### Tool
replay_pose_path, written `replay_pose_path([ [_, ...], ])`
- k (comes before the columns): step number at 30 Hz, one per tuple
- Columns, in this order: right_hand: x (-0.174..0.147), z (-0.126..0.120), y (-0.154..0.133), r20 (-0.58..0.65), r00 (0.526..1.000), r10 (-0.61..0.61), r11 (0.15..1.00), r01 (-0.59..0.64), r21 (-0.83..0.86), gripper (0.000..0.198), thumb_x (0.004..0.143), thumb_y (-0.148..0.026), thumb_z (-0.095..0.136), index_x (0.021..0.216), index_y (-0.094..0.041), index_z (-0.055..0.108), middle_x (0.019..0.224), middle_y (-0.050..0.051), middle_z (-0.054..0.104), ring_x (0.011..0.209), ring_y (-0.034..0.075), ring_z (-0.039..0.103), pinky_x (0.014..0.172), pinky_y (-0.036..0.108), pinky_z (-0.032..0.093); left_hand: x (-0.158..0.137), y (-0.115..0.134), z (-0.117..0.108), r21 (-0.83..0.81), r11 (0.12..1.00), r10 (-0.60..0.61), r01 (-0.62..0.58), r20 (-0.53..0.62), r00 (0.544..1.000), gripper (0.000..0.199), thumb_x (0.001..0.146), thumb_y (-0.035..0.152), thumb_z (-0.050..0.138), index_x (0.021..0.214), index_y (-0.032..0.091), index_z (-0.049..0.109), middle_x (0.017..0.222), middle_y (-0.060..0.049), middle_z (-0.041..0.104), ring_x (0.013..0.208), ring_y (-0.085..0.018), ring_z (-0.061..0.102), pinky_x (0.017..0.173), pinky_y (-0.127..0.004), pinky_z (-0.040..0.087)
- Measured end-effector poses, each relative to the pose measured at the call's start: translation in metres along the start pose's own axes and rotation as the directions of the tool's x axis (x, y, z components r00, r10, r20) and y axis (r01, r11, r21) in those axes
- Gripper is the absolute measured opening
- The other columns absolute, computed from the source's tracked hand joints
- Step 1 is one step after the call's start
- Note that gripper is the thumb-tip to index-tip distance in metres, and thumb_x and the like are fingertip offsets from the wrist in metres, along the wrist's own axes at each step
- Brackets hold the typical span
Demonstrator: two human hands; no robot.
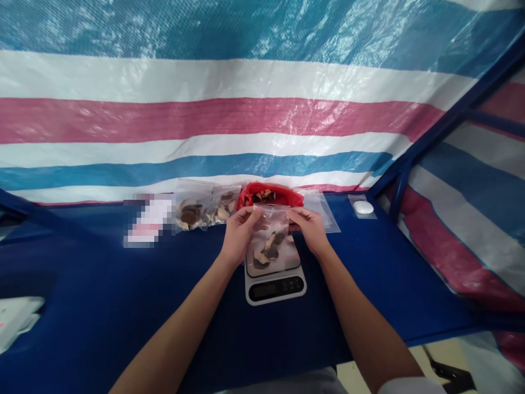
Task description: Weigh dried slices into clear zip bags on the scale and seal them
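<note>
My left hand (238, 234) pinches the upper left corner of a clear zip bag (268, 224). On the opposite side, my right hand (310, 227) grips the top right corner between thumb and fingers. Inside the bag, near its bottom, lie several dark and pale dried pieces (268, 251) that look like dried black fungus. The bag is over the plate of a white kitchen scale (275, 300); whether it rests there I cannot tell. The scale's dark display (264, 290) shows no readable digits. Just behind the hands sits an open red plastic bag (246, 196) holding more such pieces.
Two filled clear bags (191, 213) lie left of the red bag. Flat clear bags (328, 216) are at its right. Farther right is a white rounded object (363, 207) on clear plastic. A white device (18, 320) stands at the left edge of the blue table (123, 295). Striped sheeting hangs behind.
</note>
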State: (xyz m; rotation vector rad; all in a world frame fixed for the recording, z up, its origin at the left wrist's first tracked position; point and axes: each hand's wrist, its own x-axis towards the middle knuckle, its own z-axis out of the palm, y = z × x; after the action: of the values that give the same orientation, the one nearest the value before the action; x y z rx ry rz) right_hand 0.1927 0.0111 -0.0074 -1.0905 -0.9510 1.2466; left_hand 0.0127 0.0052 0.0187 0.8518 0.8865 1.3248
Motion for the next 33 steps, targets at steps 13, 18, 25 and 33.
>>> replay_pose_path([
  [13,0.000,-0.001,0.008,-0.049,0.999,-0.008,0.998,0.011,0.061,0.027,0.067,-0.045,0.084,0.079,-0.021,0.079,0.076,0.002,0.075,0.068,0.017,0.069,0.057,0.026,0.056,-0.002,-0.005,-0.019,0.169,0.984,0.054,-0.062,0.051,0.997,0.029,0.069,0.042,0.087,0.076,0.016,0.076,0.070,-0.003,0.074,0.058,-0.012,0.062,0.050,-0.020,0.051],
  [18,-0.002,-0.002,0.008,-0.039,0.999,-0.025,0.997,0.028,0.071,0.024,0.067,-0.043,0.085,0.076,-0.021,0.078,0.073,0.002,0.074,0.065,0.016,0.067,0.054,0.025,0.054,-0.001,-0.009,-0.025,0.143,0.988,0.049,-0.051,0.021,0.999,0.029,0.066,0.039,0.089,0.076,0.016,0.076,0.069,-0.002,0.073,0.056,-0.011,0.062,0.049,-0.020,0.052],
  [25,-0.005,0.000,0.005,-0.053,0.996,-0.066,0.997,0.068,0.033,0.021,0.071,-0.042,0.082,0.074,-0.021,0.077,0.070,0.002,0.073,0.061,0.014,0.065,0.052,0.024,0.052,0.001,-0.010,-0.030,0.153,0.988,0.021,-0.011,-0.064,0.998,0.030,0.066,0.042,0.089,0.079,0.018,0.075,0.068,0.000,0.072,0.051,-0.010,0.058,0.044,-0.021,0.051],
  [33,-0.011,0.007,0.000,0.015,1.000,-0.019,1.000,0.019,-0.022,0.032,0.070,-0.050,0.081,0.081,-0.020,0.073,0.068,0.001,0.071,0.054,0.014,0.062,0.038,0.021,0.045,-0.001,-0.011,-0.031,0.234,0.957,0.194,-0.172,-0.074,0.978,0.027,0.066,0.039,0.087,0.075,0.017,0.074,0.064,-0.001,0.071,0.054,-0.012,0.061,0.048,-0.020,0.049],
])
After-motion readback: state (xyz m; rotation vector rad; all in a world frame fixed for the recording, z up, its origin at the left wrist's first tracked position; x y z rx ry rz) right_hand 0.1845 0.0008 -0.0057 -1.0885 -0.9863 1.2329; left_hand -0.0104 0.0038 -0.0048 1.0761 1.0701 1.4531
